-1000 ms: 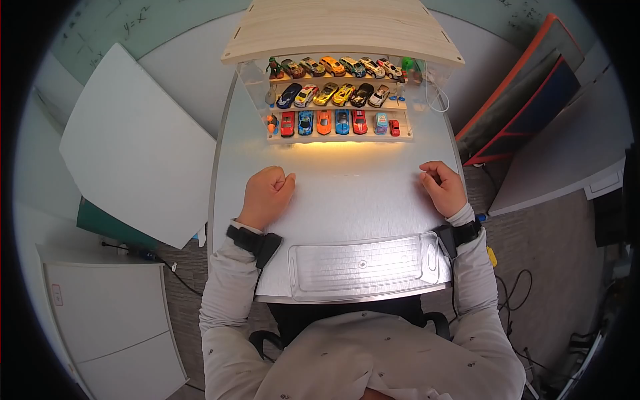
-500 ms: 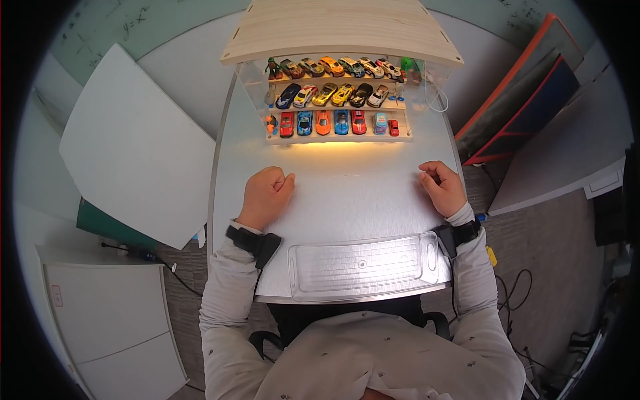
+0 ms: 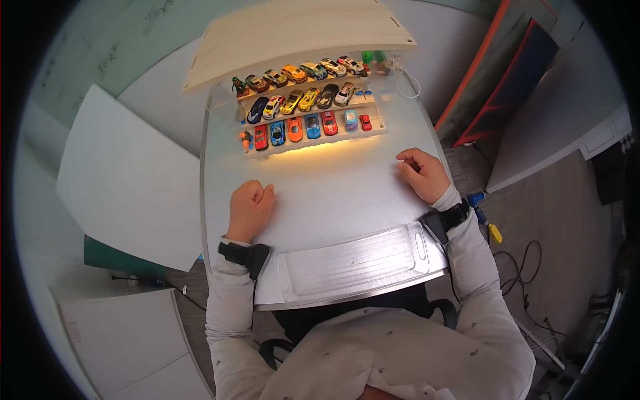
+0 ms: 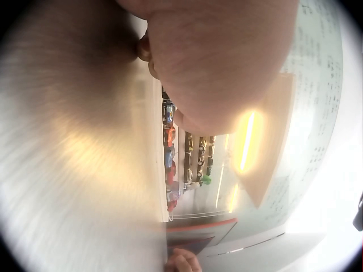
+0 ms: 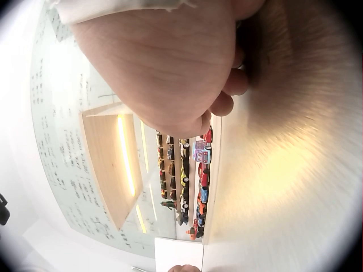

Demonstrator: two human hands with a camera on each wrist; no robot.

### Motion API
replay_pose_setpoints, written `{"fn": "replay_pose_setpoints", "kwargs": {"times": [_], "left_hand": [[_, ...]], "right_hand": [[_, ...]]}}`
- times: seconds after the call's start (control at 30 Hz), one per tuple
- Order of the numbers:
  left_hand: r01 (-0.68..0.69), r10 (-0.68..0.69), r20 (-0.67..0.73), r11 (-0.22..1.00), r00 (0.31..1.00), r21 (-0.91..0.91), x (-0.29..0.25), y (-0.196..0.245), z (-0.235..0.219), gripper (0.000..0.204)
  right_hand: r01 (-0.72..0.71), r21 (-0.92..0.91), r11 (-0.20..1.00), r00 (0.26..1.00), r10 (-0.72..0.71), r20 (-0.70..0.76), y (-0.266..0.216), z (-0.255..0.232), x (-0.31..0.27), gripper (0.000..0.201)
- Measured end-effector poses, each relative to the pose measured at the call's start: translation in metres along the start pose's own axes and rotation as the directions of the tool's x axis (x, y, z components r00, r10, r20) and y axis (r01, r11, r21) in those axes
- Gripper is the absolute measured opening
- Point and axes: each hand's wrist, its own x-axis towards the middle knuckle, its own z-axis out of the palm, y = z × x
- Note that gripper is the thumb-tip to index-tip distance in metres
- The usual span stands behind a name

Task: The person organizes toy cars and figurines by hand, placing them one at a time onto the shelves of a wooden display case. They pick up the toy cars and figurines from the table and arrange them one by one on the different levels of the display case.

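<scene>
My left hand [image 3: 251, 211] rests on the silvery tabletop [image 3: 327, 193] at the left, its fingers curled into a loose fist with nothing in it. Across from it, my right hand [image 3: 424, 176] lies near the table's right edge, fingers gently bent and a gap showing between thumb and index finger. Beyond both hands stands a lit wooden display shelf [image 3: 300, 33] with three tiers of toy cars [image 3: 291, 101]. An orange car [image 3: 295, 129] sits among red and blue ones on the lowest tier. In each wrist view the palm hides part of the cars.
Nearest my body, a clear plastic tray [image 3: 353, 273] lies along the table's front edge, between the forearms. A small green figure [image 3: 239, 86] stands at the top tier's left end. A white cable [image 3: 408, 85] loops down at the shelf's right side.
The head view has tilted and shifted, so the shelf appears further left and slanted. Both hands keep about the same places on the table, and the cars stay in their rows.
</scene>
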Motion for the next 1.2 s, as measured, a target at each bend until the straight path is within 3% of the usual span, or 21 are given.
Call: {"fn": "replay_pose_setpoints", "kwargs": {"times": [0.3, 1.2], "left_hand": [[0.023, -0.023, -0.014, 1.0, 1.0, -0.016, -0.001, 0.003, -0.002, 0.041], [0.037, -0.037, 0.017, 0.999, 0.999, -0.004, -0.002, 0.004, -0.003, 0.04]], "right_hand": [[-0.008, -0.065, 0.998, 1.0, 0.009, 0.024, -0.011, -0.002, -0.001, 0.02], [0.003, 0.022, 1.0, 1.0, -0.003, 0.006, 0.0, 0.002, 0.0, 0.021]]}}
